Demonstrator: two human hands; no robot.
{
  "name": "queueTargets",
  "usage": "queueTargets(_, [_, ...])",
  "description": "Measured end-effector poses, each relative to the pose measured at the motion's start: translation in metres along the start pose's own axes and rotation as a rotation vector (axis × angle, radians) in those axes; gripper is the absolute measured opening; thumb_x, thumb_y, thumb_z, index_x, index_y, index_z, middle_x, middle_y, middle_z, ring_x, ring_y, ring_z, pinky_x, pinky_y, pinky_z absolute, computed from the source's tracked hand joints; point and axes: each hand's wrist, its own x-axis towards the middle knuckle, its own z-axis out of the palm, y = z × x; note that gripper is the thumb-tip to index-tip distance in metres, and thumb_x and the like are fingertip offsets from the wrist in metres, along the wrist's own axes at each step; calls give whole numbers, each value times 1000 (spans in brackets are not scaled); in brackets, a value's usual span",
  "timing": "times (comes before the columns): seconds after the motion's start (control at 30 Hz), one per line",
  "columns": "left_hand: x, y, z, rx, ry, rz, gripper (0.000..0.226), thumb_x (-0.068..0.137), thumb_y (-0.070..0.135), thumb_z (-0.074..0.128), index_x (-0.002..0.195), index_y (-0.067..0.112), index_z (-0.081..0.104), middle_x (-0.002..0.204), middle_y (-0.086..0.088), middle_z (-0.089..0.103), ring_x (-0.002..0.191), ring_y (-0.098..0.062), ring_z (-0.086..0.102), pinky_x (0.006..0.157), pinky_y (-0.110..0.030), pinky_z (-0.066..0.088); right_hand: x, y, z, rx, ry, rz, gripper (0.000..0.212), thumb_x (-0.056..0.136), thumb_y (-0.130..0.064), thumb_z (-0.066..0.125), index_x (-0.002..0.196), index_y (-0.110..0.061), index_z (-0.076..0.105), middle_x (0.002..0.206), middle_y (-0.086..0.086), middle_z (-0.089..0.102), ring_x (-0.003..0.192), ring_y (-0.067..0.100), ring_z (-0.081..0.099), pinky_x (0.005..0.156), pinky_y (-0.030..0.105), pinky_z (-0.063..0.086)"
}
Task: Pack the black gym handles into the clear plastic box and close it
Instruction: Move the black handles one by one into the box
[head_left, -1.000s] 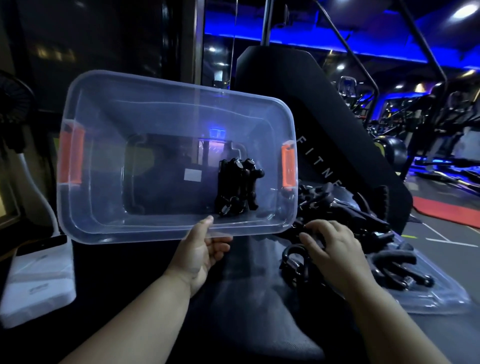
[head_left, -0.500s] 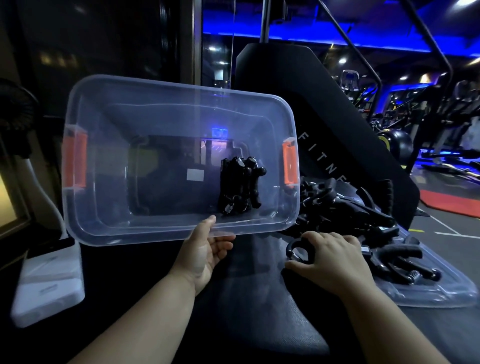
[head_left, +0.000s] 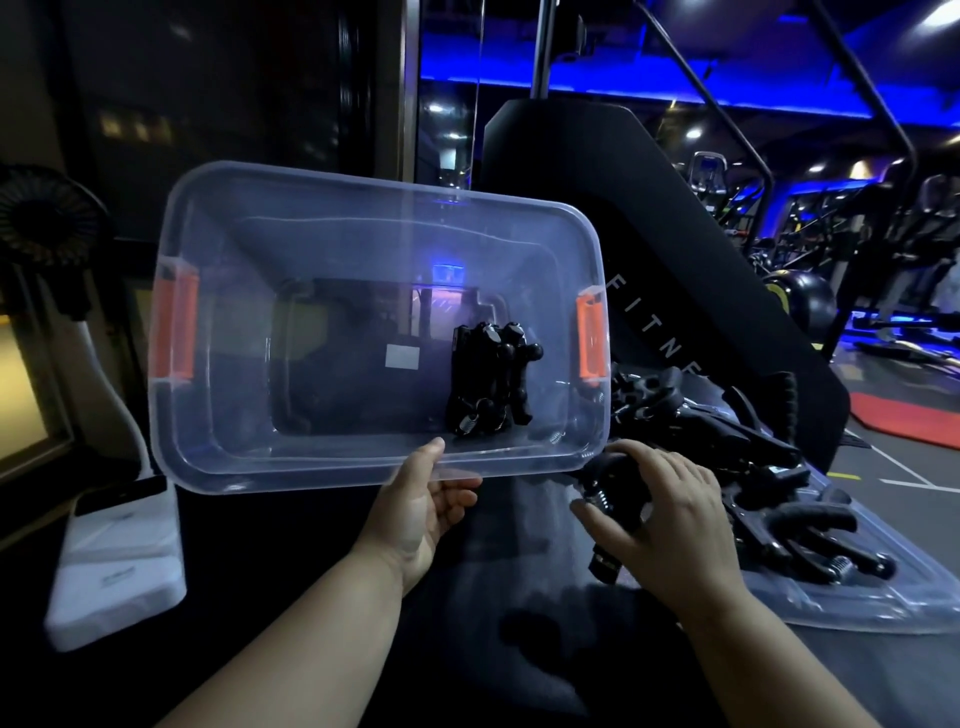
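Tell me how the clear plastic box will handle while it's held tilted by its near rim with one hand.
The clear plastic box, pinched at its rim by the left hand, looks thin-walled, so probably light but flexing. The handles inside sit toward its right end, so it may sag that way. Tilted like this, they could slide.

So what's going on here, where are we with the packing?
The left hand holds the clear plastic box tipped up by its near rim, with a few black handles already inside. The right hand is closed on another handle from the pile on the lid. Most remain unpacked.
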Motion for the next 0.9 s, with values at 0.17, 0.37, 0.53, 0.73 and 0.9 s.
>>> queueTargets(0.17, [1,0,0,2,1,4,55,92,38,48,126,-6,51,74,-8,71,52,-9,61,57,-23,46,2,-11,-6,531,1,187,45,71,-54,58,111,-32,59,97,-17,65,94,6,60,83,28,48])
queueTargets(0.37, [1,1,0,-13,-12,21,41,93,35,48,118,4,53,72,-8,71,52,-11,60,60,-25,44,11,-15,-7,1088,-99,347,56,78,-51,63,121,-17,57,86,-2,68,84,11,62,79,25,50])
queueTargets(0.53, [1,2,0,-9,-13,24,32,93,35,48,110,9,54,72,-8,71,52,-10,60,61,-26,44,15,-10,-13,1394,-55,501,55,79,-42,68,128,-19,54,113,27,62,97,37,58,99,54,42])
queueTargets(0.73, [0,2,-1,-3,-11,22,40,93,35,47,117,4,54,73,-9,70,51,-10,60,59,-24,45,21,-2,-18,1445,-45,524,27,95,-14,46,119,-14,59,109,11,65,103,38,59,87,51,52])
queueTargets(0.9, [-2,2,0,-14,-16,31,29,94,34,47,107,10,55,72,-8,70,53,-11,60,60,-25,44,29,-11,-28,1360,-144,480,28,95,-3,42,94,-16,68,98,5,68,98,25,62,81,37,55])
